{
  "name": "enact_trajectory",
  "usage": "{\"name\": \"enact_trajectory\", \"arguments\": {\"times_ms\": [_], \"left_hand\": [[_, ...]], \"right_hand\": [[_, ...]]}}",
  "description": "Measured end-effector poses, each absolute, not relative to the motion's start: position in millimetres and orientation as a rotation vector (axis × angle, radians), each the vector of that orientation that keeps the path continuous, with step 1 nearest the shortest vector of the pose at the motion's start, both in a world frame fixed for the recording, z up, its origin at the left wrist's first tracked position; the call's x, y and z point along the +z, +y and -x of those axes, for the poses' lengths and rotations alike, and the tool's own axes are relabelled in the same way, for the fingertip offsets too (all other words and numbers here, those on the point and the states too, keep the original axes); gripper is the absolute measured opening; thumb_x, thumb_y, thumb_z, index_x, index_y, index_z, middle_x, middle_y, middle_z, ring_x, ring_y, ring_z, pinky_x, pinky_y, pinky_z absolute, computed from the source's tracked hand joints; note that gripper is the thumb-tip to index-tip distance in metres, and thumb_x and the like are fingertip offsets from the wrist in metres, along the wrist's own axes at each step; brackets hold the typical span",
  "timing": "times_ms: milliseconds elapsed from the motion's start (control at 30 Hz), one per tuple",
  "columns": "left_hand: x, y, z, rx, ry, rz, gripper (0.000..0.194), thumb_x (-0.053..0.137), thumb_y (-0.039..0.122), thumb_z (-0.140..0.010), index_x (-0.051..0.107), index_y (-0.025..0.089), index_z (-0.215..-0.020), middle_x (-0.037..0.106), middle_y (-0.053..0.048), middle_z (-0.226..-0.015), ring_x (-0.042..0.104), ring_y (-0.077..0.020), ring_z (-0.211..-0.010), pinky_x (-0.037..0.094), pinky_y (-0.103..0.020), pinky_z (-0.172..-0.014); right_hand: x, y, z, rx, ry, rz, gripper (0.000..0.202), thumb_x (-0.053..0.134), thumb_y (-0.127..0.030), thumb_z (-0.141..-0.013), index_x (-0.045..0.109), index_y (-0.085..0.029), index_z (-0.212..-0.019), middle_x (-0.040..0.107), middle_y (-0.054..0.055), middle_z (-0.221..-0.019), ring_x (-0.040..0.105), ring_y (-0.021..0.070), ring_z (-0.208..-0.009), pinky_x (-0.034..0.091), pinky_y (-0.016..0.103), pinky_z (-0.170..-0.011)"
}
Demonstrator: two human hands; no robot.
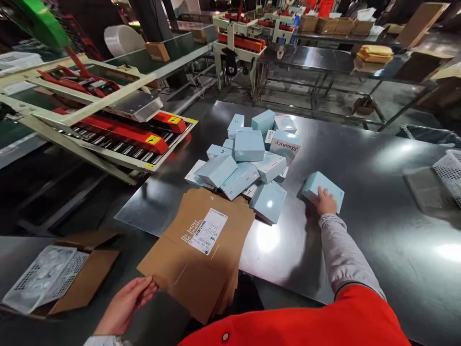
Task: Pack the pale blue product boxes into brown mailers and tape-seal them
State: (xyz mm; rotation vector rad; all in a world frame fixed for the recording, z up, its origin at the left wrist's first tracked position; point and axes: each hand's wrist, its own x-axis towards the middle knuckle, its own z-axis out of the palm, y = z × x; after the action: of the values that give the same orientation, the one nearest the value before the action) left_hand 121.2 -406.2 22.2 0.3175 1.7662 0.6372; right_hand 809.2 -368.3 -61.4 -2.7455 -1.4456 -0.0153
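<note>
My left hand (130,300) pinches the near left corner of the top sheet in a stack of flat brown cardboard (194,283). A white printed label (208,230) is on that top sheet. Out to the right, my right hand (325,201) rests on a light blue box (317,185), its fingers over the top and near side. Beyond the cardboard lies a loose pile of light blue boxes (249,145), some tilted on others, a few with dark lettering.
The pile and stack lie on a shiny metal table (360,158). A roller machine with red bars (118,127) stands at the left. An open carton (90,283) with a white basket is at lower left. White baskets (452,168) sit at the right edge.
</note>
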Motion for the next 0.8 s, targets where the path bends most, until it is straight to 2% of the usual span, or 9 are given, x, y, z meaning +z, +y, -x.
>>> {"name": "enact_trajectory", "arguments": {"times_ms": [100, 200, 267, 333, 433, 533, 633, 700, 800], "left_hand": [[22.9, -400.4, -112.1, 0.568, 1.722, -0.316, 0.03, 0.088, 0.022, -0.055, 0.062, 0.018, -0.07, 0.072, -0.002, -0.067, 0.07, -0.0155, -0.062, 0.056, -0.019, -0.055], [17.1, -396.3, -95.9, 0.481, 1.613, -0.351, 0.044, 0.095, 0.036, -0.043, 0.066, 0.018, -0.071, 0.074, -0.003, -0.073, 0.071, -0.0169, -0.068, 0.056, -0.02, -0.058], [14.7, -392.5, -83.0, 0.429, 1.549, -0.451, 0.052, 0.094, 0.05, -0.04, 0.071, 0.019, -0.075, 0.076, -0.004, -0.08, 0.072, -0.0211, -0.078, 0.058, -0.024, -0.064], [15.7, -387.2, -67.4, 0.4, 1.508, -0.604, 0.057, 0.089, 0.063, -0.042, 0.074, 0.022, -0.078, 0.076, -0.004, -0.084, 0.072, -0.0256, -0.089, 0.058, -0.027, -0.071], [21.0, -374.7, -34.6, 0.365, 1.538, -0.802, 0.065, 0.082, 0.073, -0.043, 0.075, 0.022, -0.083, 0.076, -0.006, -0.087, 0.071, -0.0293, -0.093, 0.058, -0.031, -0.073], [26.4, -355.6, 7.5, 0.344, 1.528, -0.911, 0.07, 0.081, 0.074, -0.043, 0.074, 0.021, -0.087, 0.075, -0.008, -0.087, 0.071, -0.0296, -0.087, 0.058, -0.035, -0.072], [30.8, -334.0, 42.6, 0.325, 1.376, -1.175, 0.061, 0.076, 0.069, -0.065, 0.073, 0.019, -0.099, 0.073, -0.008, -0.087, 0.07, -0.0279, -0.085, 0.058, -0.039, -0.074], [31.6, -322.5, 54.8, 0.311, 1.286, -1.354, 0.046, 0.066, 0.056, -0.086, 0.068, 0.018, -0.111, 0.071, -0.009, -0.102, 0.068, -0.0239, -0.092, 0.058, -0.039, -0.08], [27.6, -310.8, 55.8, 0.288, 1.198, -1.458, 0.033, 0.058, 0.039, -0.097, 0.061, 0.018, -0.123, 0.062, -0.009, -0.124, 0.063, -0.0203, -0.105, 0.056, -0.041, -0.09]], "right_hand": [[-32.8, -374.6, -809.0, 0.006, -1.023, 2.664, 0.071, 0.057, -0.049, -0.092, 0.041, -0.015, -0.152, 0.06, 0.024, -0.134, 0.063, 0.0383, -0.109, 0.051, 0.048, -0.087], [6.6, -366.4, -784.0, -0.166, -0.829, 2.543, 0.072, 0.055, -0.054, -0.092, 0.042, -0.017, -0.152, 0.07, 0.019, -0.119, 0.067, 0.0361, -0.102, 0.052, 0.046, -0.087], [38.4, -343.0, -750.9, -0.358, -0.963, 2.373, 0.069, 0.055, -0.051, -0.092, 0.043, -0.018, -0.151, 0.066, 0.017, -0.128, 0.065, 0.0336, -0.11, 0.051, 0.043, -0.094], [71.4, -302.8, -708.5, -0.536, -1.25, 2.194, 0.068, 0.054, -0.048, -0.093, 0.043, -0.016, -0.151, 0.055, 0.017, -0.144, 0.057, 0.0324, -0.126, 0.046, 0.042, -0.104], [112.1, -226.0, -639.9, -0.584, -1.675, 2.132, 0.066, 0.057, -0.044, -0.093, 0.043, -0.015, -0.151, 0.042, 0.017, -0.155, 0.043, 0.0357, -0.139, 0.039, 0.048, -0.111], [131.4, -170.3, -577.4, -0.321, -2.009, 2.271, 0.063, 0.064, -0.031, -0.087, 0.048, -0.022, -0.147, 0.043, 0.012, -0.155, 0.041, 0.0357, -0.138, 0.036, 0.055, -0.11], [127.3, -177.8, -517.3, -0.269, -1.974, 2.407, 0.068, 0.06, -0.027, -0.088, 0.038, -0.023, -0.152, 0.035, 0.014, -0.159, 0.029, 0.0384, -0.144, 0.029, 0.065, -0.11], [115.5, -221.0, -474.1, -0.32, -1.698, 2.492, 0.063, 0.049, -0.028, -0.094, 0.035, -0.016, -0.154, 0.04, 0.021, -0.153, 0.036, 0.039, -0.139, 0.036, 0.06, -0.107], [92.1, -315.0, -411.3, -0.047, -1.166, 2.773, 0.047, 0.04, -0.033, -0.098, 0.055, -0.012, -0.137, 0.056, 0.024, -0.128, 0.054, 0.0356, -0.119, 0.047, 0.048, -0.096]]}}
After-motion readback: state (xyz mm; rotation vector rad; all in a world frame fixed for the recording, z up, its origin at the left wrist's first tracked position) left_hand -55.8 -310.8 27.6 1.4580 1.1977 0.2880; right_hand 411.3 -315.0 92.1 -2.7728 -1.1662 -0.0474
